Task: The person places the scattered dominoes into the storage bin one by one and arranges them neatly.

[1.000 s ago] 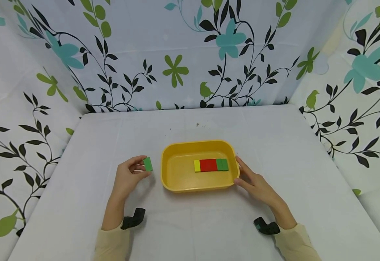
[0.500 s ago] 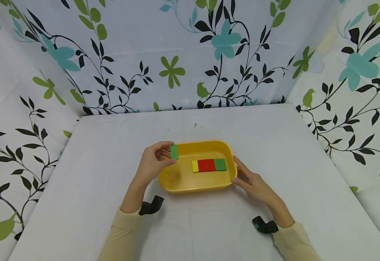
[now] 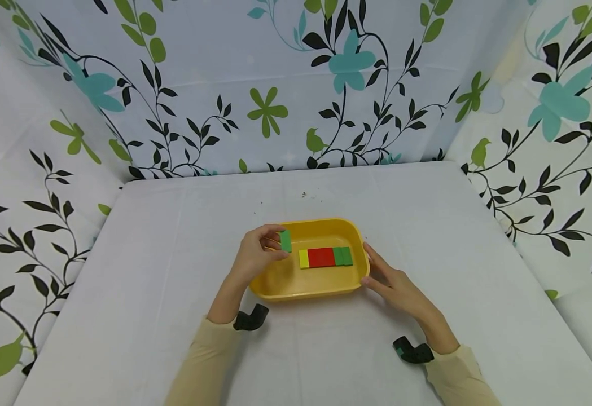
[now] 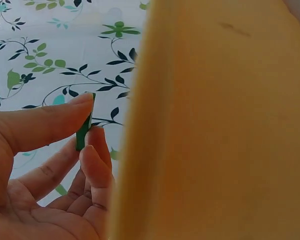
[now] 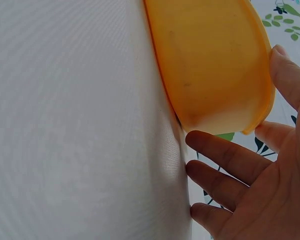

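Observation:
My left hand (image 3: 257, 254) pinches a small green rectangular block (image 3: 286, 241) upright between thumb and fingertips, above the left part of the yellow tray (image 3: 275, 290). The left wrist view shows this green block (image 4: 83, 132) edge-on, beside the tray's blurred side. Inside the tray, towards its right, a yellow piece (image 3: 303, 259), a red section (image 3: 321, 257) and green pieces (image 3: 343, 256) lie side by side in one row. My right hand (image 3: 394, 287) rests against the tray's right end; its thumb and index finger touch the rim, the other fingers extended below.
A white-covered table (image 3: 174, 225) lies under the tray. Small dark specks (image 3: 304, 195) mark the cover behind it. Patterned cloth (image 3: 199, 84) hangs at the back and both sides. Black devices (image 3: 413, 351) are strapped at both wrists.
My left hand has carried the green block rightward from beside the tray to over its left part. The right hand stays at the tray's right end, and the row inside is unchanged.

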The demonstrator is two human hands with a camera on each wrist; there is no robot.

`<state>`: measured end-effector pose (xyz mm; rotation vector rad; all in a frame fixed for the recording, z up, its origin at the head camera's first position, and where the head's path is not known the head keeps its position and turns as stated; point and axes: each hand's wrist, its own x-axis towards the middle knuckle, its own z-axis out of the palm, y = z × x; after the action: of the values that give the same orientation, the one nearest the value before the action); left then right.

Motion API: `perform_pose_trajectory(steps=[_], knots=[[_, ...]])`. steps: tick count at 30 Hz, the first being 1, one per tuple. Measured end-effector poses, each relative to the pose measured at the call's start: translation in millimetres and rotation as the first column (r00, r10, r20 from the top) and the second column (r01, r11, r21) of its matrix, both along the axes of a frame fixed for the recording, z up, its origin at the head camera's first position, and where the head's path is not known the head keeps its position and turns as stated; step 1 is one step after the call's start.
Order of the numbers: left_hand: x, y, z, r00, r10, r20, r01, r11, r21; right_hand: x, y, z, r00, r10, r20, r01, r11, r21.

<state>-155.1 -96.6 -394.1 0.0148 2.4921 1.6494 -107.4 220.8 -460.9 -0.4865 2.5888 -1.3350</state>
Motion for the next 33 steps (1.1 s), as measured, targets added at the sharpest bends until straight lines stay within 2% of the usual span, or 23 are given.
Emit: perform_pose_trajectory(steps=[11,25,29,33], knots=[[-10.4,6.7,-19.4,0.999,-0.005,0.041,0.008,0.998,-0.063,0.1,2,-2.2,1.0,0.014,-0.012,-0.014,1.0,-0.017],[-20.2,10.0,-34.0,0.989,-0.064,0.131,0.088,0.979,-0.186,0.7,1,-1.9,1.0,0.006,-0.004,-0.006,1.0,-0.012],[-22.1,11.7,-37.5,0.984,-0.059,0.169,0.091,0.978,-0.19,0.4,1,-2.1,1.0,0.006,0.0,-0.006,1.0,-0.008],[-23.6,13.1,-41.0,0.983,-0.052,0.176,0.087,0.976,-0.198,0.0,1,-2.1,1.0,0.007,-0.002,-0.007,1.0,-0.005]])
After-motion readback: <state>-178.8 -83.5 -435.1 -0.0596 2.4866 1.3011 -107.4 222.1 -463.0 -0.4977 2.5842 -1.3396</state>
